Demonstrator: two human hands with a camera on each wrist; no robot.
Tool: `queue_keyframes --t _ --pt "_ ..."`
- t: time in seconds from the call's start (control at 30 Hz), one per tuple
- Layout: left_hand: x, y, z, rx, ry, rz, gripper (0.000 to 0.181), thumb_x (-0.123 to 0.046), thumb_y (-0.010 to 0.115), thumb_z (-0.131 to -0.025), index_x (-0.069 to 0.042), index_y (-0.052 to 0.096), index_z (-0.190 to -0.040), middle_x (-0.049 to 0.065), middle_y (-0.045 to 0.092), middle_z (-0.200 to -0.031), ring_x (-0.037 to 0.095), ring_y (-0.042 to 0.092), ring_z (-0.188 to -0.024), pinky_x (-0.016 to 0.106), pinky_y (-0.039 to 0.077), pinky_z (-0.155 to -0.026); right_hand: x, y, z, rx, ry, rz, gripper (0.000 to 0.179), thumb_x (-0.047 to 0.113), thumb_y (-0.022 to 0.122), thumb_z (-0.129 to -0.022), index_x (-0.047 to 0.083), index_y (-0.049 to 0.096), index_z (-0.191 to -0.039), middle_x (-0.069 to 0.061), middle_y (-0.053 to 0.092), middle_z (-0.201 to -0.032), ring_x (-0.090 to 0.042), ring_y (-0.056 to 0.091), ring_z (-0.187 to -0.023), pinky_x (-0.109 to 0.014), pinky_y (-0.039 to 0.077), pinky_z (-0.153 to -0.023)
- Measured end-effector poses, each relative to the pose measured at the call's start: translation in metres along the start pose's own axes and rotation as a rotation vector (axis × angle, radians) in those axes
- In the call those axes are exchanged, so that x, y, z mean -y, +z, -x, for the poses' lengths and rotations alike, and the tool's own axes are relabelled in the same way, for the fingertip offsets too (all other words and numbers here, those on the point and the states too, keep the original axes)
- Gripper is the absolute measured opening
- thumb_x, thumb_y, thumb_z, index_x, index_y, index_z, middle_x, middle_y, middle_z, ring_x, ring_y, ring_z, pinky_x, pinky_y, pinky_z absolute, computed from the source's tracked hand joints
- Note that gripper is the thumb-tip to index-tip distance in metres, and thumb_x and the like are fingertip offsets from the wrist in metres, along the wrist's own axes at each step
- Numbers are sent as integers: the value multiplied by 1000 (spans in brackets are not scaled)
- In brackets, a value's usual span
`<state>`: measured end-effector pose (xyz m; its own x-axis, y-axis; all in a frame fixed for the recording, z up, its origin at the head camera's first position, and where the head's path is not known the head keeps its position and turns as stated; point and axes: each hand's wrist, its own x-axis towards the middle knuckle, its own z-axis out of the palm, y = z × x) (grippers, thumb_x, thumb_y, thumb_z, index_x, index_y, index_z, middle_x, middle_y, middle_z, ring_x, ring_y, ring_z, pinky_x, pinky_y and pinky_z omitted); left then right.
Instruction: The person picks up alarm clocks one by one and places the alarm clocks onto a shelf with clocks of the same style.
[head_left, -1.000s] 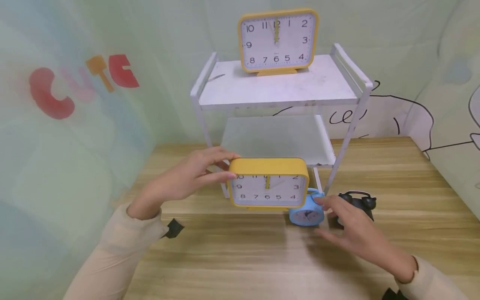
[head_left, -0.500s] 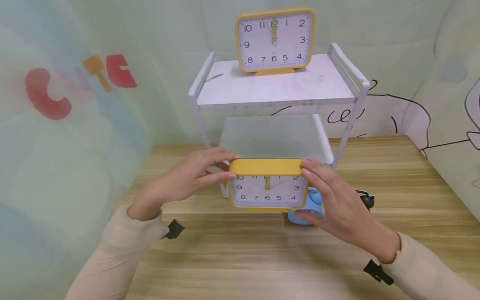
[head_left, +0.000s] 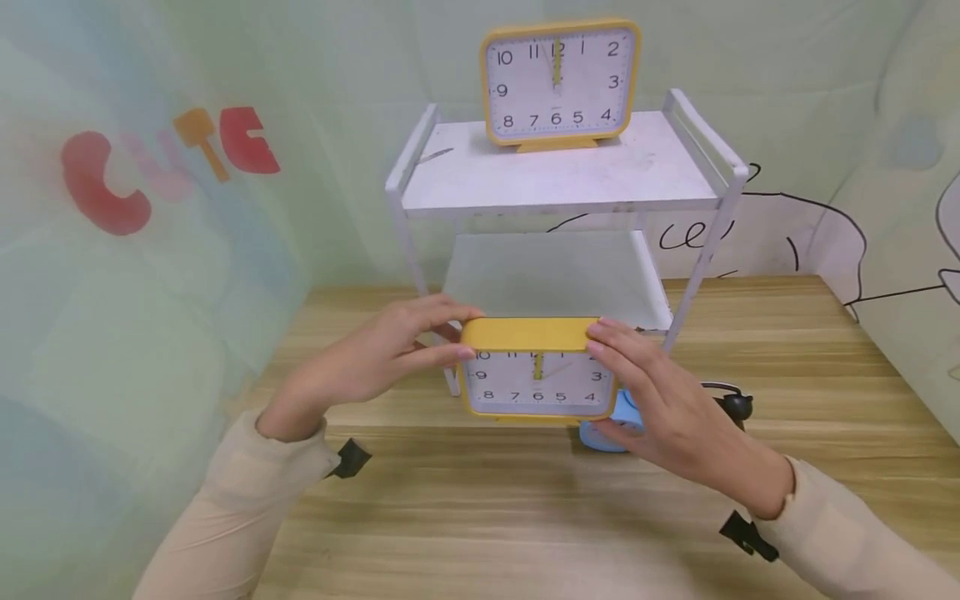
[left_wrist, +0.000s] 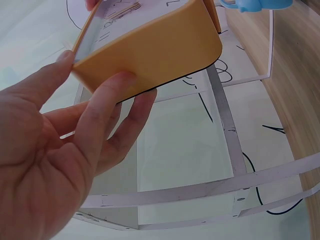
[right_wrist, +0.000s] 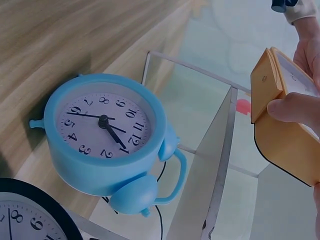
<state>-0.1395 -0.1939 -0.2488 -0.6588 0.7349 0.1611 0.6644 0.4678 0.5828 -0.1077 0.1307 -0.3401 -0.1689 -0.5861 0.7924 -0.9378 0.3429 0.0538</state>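
A yellow rectangular desk clock [head_left: 525,335] is held in front of the white rack, its white dial facing me. My left hand [head_left: 375,354] grips its left end, the thumb by the front edge. My right hand [head_left: 678,408] grips the right end, fingers on the top and thumb down by the bottom corner. In the left wrist view, fingers [left_wrist: 107,102] lie along the clock's yellow side. Behind the right hand, a light blue twin-bell alarm clock [head_left: 603,437] stands on the table, partly hidden; the right wrist view shows its dial fully.
A white two-tier rack [head_left: 555,179] stands on the wooden table [head_left: 465,500], a matching yellow clock [head_left: 558,92] on its top shelf between side rails. A black alarm clock [head_left: 738,406] stands at the right, mostly covered by the right hand. Printed curtains hang behind and at the left.
My right hand has moved left from beside the blue alarm clock onto the right end of the held yellow clock. The left hand and that clock have hardly moved.
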Motion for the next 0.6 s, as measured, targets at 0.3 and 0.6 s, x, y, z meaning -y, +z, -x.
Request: queue_keyframes --t 0.3,0.6 --pt "1 0 -1 -1 10 5 40 -21 67 -98 -7 59 -135 -4 62 -116 15 63 -109 29 56 -86 -1 0 -5 11 4 32 98 -7 89 -49 -18 44 -135 -34 46 -138 -45 44 -130 -36 34 -114" --pt "2 0 0 -7 18 7 40 -19 68 -98 -7 59 -135 -4 62 -116 14 63 -108 29 56 -85 0 2 -9 -48 -29 66 92 -9 88 -46 -18 50 -129 -33 52 -132 -46 50 -124 -37 36 -113"
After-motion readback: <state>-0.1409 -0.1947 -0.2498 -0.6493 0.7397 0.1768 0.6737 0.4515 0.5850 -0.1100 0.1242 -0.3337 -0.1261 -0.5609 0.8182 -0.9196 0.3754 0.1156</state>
